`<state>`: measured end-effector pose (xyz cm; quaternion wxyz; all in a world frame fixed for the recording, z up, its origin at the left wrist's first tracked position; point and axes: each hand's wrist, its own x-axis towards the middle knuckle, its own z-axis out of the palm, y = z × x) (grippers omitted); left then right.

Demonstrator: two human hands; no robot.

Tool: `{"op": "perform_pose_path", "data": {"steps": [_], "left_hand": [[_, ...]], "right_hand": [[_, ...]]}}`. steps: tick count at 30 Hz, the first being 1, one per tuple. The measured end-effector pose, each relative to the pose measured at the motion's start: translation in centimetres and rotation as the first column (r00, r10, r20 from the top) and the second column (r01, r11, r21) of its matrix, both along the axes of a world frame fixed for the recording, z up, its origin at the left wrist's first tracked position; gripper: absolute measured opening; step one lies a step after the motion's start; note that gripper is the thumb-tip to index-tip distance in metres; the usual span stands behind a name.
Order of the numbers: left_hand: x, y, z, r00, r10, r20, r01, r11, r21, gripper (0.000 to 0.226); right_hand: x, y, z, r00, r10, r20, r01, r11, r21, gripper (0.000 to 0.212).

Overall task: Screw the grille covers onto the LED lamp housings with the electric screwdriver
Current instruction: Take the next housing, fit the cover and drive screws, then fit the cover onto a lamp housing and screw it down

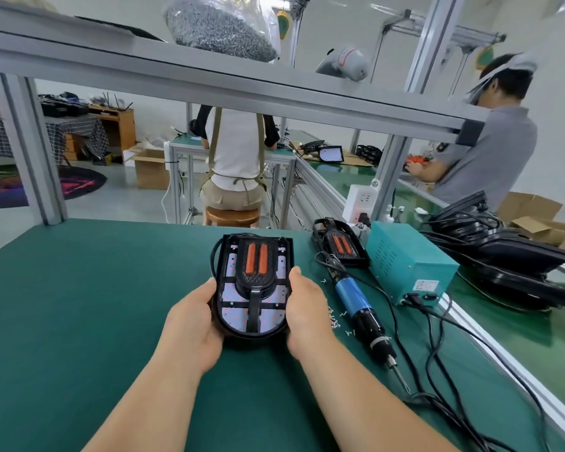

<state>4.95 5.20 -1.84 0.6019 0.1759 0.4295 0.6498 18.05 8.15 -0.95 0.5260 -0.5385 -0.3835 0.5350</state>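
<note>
Lamp (pixel 252 336) sits mid-mat (pixel 95 305), dead ahead of you. Its long axis runs straight away from you, rounded end nearest. Grille (pixel 253 309) lies on top, seated inside the rim. Too small to tell whether any screws are in yet.

Both hands are on it. Your left hand (pixel 196 316) clasps the left edge and your right hand (pixel 307 308) the right edge, thumbs along the rim. Neither hand is free.

The relation that matters: the driver (pixel 361 308) lies flat on the mat just right of the lamp, apart from it, beside your right hand. Its axis slants from far-left to near-right, bit end towards you, cable trailing off the far end. Loose screws (pixel 335 316) are scattered between lamp and driver.

Judgement: the right hand is much the nearer. It would let go and take up screw and driver while the left steadies the lamp. The blue barrel is the part closest to your right thumb.
</note>
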Motion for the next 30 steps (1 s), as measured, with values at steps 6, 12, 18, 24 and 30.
{"op": "perform_pose_path", "data": {"steps": [6,12,18,24,30], "left_hand": [[0.3,1.0,-0.2,0.972,0.098,0.214,-0.084,0.994,-0.074,0.046],[-0.1,0.6,-0.9,0.998,0.068,-0.008,-0.069,0.998,-0.010,0.030],[0.2,0.3,0.4,0.999,0.046,-0.023,-0.046,0.999,-0.009,0.033],[2.9,-1.2,3.2,1.000,-0.018,0.023,0.015,0.995,0.103,0.022],[8.4,-2.9,5.0,0.987,-0.161,0.016,0.156,0.975,0.156,0.024]], "right_hand": [[-0.1,0.3,-0.7,0.999,-0.012,-0.046,0.008,0.998,-0.067,0.029],[0.1,-0.4,-0.6,0.996,-0.005,-0.089,0.000,0.999,-0.048,0.018],[-0.1,-1.5,0.0,0.997,-0.035,-0.075,0.031,0.998,-0.053,0.021],[2.8,-3.4,2.1,0.994,-0.106,-0.028,0.107,0.992,0.072,0.033],[8.6,-6.2,4.2,0.978,-0.207,-0.037,0.211,0.964,0.162,0.033]]}}
